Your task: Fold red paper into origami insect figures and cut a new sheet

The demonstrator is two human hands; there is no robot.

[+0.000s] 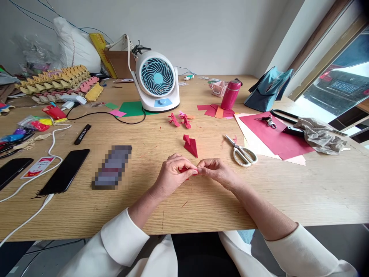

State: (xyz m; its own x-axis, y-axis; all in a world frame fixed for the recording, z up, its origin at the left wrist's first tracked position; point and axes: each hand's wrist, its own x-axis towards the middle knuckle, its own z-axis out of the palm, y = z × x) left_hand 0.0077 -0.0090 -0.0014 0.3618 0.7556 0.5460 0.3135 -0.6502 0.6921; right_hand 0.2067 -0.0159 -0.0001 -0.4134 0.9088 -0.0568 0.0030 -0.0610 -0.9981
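Between my two hands is a small piece of folded red paper [192, 177], mostly hidden by the fingers. My left hand [175, 172] pinches it between thumb and fingers. My right hand [216, 172] closes its thumb and forefinger on the paper's right end. Just beyond them lies a folded red paper shape [190, 146] with a pointed tip. Farther back sit small red paper figures with cut, curled parts [174, 119]. Scissors with white handles [242, 152] lie spread a little to the right of my hands.
Red paper sheets [273, 134] with keys [269, 122] lie at right. A white fan [158, 82] stands at the back near a pink bottle [231, 94] and a blue bag [268, 90]. Left are a black phone [65, 171], a marker [82, 134] and a white cable [53, 144].
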